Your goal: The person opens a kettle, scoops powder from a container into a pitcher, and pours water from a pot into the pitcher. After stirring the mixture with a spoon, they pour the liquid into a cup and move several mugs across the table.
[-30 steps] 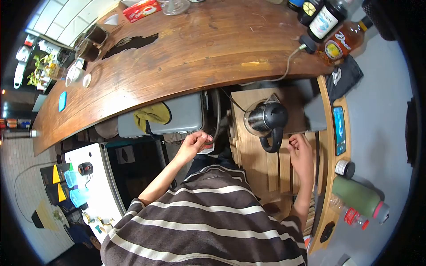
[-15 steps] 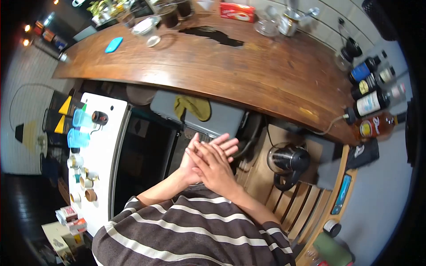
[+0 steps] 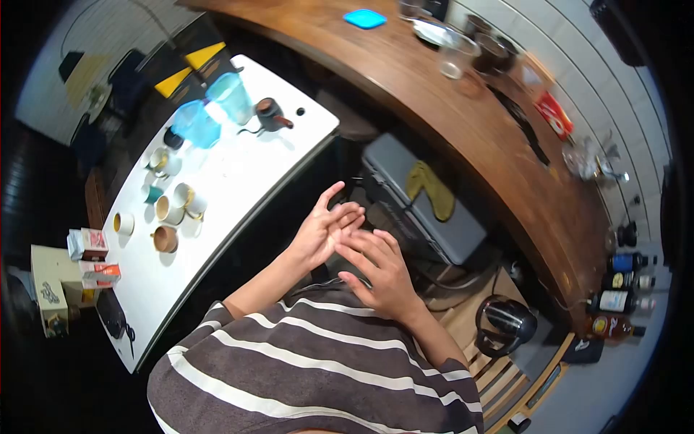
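Both hands raised in front of the chest, over a dark gap in the floor space.

Left hand [image 3: 323, 233]: open, palm up-ish, fingers spread and pointing far-right. Holds nothing.

Right hand [image 3: 377, 269]: open, back of hand to the camera, fingers loosely fanned. Holds nothing. Its fingertips lie just beside the left hand's fingers, possibly touching; the overlap makes this hard to tell.

Nearest thing: a gray case [image 3: 459, 235], just right of the hands and lower, tucked under the edge of the wooden surface [image 3: 463, 123]. A yellow cloth [image 3: 428, 189] lies on top of the case. Neither hand touches case or cloth.

Left of the hands: a white surface [image 3: 238, 181]. It carries a cluster of small cups [image 3: 173, 210] toward its near-left part, two blue containers [image 3: 210, 108] at its far end, and a small dark pot [image 3: 269, 113] beside them.

The wooden surface curves from far left round to the right. On it: a blue lid [image 3: 363, 18] far off, a clear glass [image 3: 452, 61], a red box [image 3: 553, 116], and a row of bottles [image 3: 623, 282] at the right end.

Near right, below the wooden surface: a black kettle [image 3: 507, 323] on wooden slats, well apart from the hands.

Striped shirt [image 3: 311, 369] fills the near edge.
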A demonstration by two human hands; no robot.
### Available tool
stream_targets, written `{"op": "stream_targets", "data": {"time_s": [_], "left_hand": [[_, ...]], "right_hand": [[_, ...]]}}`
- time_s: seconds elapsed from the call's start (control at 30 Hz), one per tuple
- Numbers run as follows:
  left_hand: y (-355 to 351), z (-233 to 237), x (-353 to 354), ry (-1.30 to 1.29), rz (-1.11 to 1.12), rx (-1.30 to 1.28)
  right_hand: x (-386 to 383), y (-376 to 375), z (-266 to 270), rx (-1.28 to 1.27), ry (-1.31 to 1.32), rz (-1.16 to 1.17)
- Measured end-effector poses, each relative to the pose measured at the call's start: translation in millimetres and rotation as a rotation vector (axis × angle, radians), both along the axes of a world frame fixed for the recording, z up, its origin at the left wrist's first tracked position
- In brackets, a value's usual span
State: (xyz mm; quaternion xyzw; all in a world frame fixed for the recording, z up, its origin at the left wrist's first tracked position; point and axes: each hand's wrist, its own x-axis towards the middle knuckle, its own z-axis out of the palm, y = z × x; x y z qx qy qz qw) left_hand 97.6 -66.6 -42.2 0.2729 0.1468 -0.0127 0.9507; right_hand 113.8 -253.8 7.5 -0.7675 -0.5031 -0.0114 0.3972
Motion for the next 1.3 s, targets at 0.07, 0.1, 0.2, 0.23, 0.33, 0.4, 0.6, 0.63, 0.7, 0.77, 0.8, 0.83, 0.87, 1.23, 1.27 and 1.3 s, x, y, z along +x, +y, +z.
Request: {"op": "stream_targets", "data": {"time_s": [0.07,0.1,0.2,0.23,0.33,0.4,0.6,0.63,0.7,0.77,0.8,0.83,0.87,1.23,1.27,1.3], "left_hand": [[33,2,-16,-0.041,-0.063,0.034],[51,-5,-24,-0.080,-0.131,-0.029],[95,4,-46,-0.087,-0.177,-0.172],[108,9,-54,-0.072,-0.162,-0.179],[155,-4,-85,-0.013,-0.106,0.234],[171,0,-99,0.043,0.034,0.471],[208,-27,-116,0.198,0.270,0.761],[212,-28,-114,0.191,0.288,0.785],[220,-25,-106,0.239,0.298,0.786],[223,-22,-97,0.292,0.311,0.780],[227,-19,-91,0.336,0.330,0.888],[231,-17,-83,0.378,0.348,0.999],[237,-14,-75,0.372,0.398,1.203],[239,-8,-24,0.498,0.671,1.212],[237,-11,-24,0.513,0.690,1.156],[238,-13,-23,0.528,0.709,1.102]], "right_hand": [[-2,53,1,-0.013,-0.023,0.081],[-5,77,-1,-0.022,-0.044,0.136],[0,139,-53,-0.139,-0.280,0.184],[2,153,-57,-0.139,-0.285,0.188],[11,180,-56,-0.280,-0.162,0.060],[24,190,-54,-0.235,0.003,0.006],[64,210,-58,-0.115,0.371,-0.080],[71,217,-58,-0.083,0.374,-0.083],[89,234,-56,-0.043,0.358,-0.073],[109,254,-49,0.001,0.324,-0.058],[120,264,-45,0.008,0.309,-0.036],[133,275,-41,0.021,0.291,-0.013],[147,287,-39,0.042,0.304,0.015],[276,432,-37,-0.040,0.426,0.158],[280,443,-37,-0.118,0.411,0.170],[280,452,-32,-0.152,0.374,0.196]]}}
